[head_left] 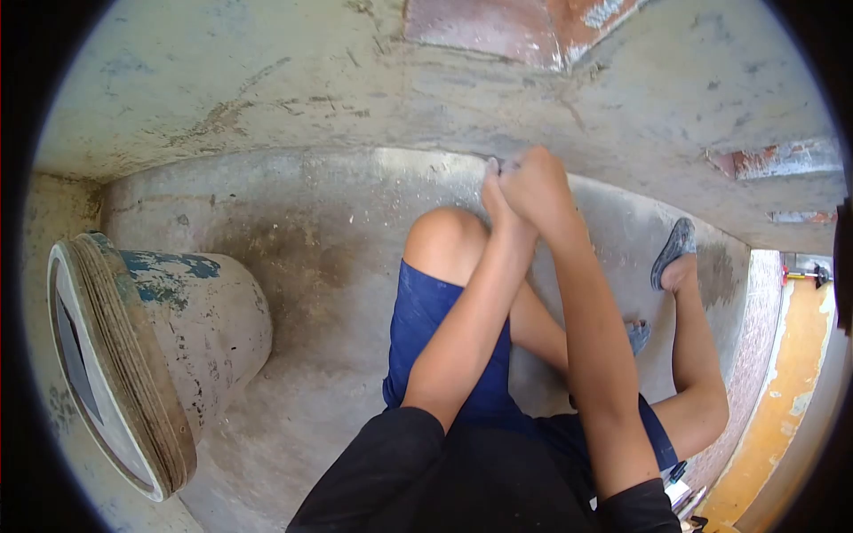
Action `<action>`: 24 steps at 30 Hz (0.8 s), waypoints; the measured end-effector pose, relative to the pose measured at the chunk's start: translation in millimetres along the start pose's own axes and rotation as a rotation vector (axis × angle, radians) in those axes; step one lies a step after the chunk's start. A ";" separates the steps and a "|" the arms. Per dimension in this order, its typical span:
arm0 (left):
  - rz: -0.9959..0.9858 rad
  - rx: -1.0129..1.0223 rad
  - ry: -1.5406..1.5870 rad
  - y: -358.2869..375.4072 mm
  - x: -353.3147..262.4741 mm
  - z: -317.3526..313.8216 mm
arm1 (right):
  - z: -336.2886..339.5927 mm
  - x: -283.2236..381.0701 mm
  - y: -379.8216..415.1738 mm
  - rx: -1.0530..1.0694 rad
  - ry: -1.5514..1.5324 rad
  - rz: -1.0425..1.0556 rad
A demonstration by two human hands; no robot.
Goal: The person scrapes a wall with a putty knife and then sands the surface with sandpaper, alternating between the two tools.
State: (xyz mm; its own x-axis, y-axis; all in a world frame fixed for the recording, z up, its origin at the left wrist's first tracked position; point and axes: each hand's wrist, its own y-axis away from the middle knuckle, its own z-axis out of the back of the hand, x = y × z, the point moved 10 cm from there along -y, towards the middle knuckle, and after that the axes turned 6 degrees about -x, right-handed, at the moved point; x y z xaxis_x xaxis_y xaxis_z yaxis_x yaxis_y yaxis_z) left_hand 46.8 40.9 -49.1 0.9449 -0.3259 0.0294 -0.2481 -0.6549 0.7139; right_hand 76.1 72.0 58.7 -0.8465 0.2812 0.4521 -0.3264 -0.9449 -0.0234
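Note:
My left hand (498,195) and my right hand (538,185) are close together, low against the plastered wall (293,80) where it meets the concrete floor (311,311). The right hand is closed in a fist with its back towards me. Partly behind it, the left hand is closed too, its thumb side showing. A small dark bit shows between the fingers, but what it belongs to is hidden. My bent knee (444,235) rises just beside the left forearm.
On the left stands a large paint-stained bucket (204,302) with a thick, worn rim. A broken reddish patch (489,27) marks the wall above. My sandalled foot (677,253) rests at right. Farther right is a peeling orange surface (777,400).

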 end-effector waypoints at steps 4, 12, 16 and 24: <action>0.120 0.329 0.166 -24.5 12.5 -10.6 | -7.2 3.1 -1.1 0.094 0.019 -0.061; -0.093 0.343 0.001 -35.7 -14.2 1.3 | -34.2 -7.2 -3.3 0.202 0.034 -0.052; -0.171 0.114 -0.043 -34.1 -10.8 8.4 | -10.1 -15.6 -4.7 0.173 0.001 0.039; -0.487 -0.026 -0.758 -3.8 -13.8 2.9 | 19.0 -103.0 80.5 -0.041 -0.403 -0.088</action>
State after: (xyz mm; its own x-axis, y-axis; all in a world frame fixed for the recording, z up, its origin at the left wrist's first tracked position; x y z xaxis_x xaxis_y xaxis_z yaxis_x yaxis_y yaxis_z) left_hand 34.0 45.9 -54.2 0.5475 -0.3843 -0.7433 0.1567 -0.8255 0.5422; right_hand 145.0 -36.1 27.2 -0.5846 0.2651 0.7668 -0.4135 -0.9105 -0.0005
